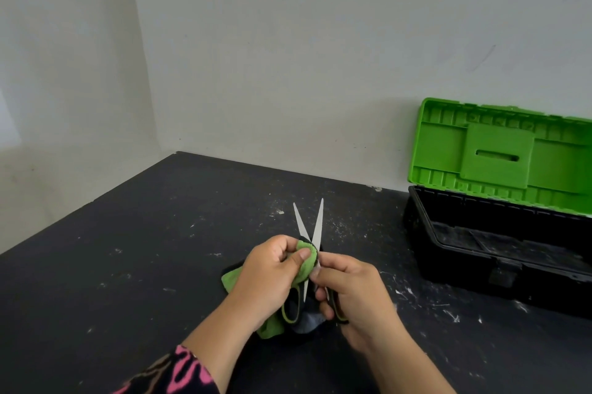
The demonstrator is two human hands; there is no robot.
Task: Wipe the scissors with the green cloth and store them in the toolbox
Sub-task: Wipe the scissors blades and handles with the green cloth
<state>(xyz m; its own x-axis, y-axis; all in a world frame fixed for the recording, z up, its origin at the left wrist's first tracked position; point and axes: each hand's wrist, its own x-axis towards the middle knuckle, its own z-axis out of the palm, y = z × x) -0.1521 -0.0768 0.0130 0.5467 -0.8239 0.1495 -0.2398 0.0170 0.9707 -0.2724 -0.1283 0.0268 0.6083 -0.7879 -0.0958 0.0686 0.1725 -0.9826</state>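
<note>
Reaching in from the lower edge, well left of the toolbox (544, 288), the left forearm rises out of a black-and-pink patterned sleeve (179, 371) and angles toward the toolbox side. The left hand (266, 272) is held above the dark, scuffed table (144, 233), knuckles up. Its fingers (286, 243) curl in and its thumb presses a fold of the green cloth (307, 265) against the left blade near the pivot. The rest of the cloth hangs under that hand and bunches on the table below the handles.

The scissors (318, 227) are held between both hands, left of the toolbox and apart from it. Their long axis runs away from the person. The blades are spread in a narrow V, and the tips point toward the back wall (288, 57). The black handles with green trim point back toward the person.

The right hand (358, 294), nearer the toolbox, comes in from the lower edge with its fingers wrapped round the right handle.

The toolbox stands on the table against the wall. Its green lid (499, 153) is raised upright, and the black base lies open.
</note>
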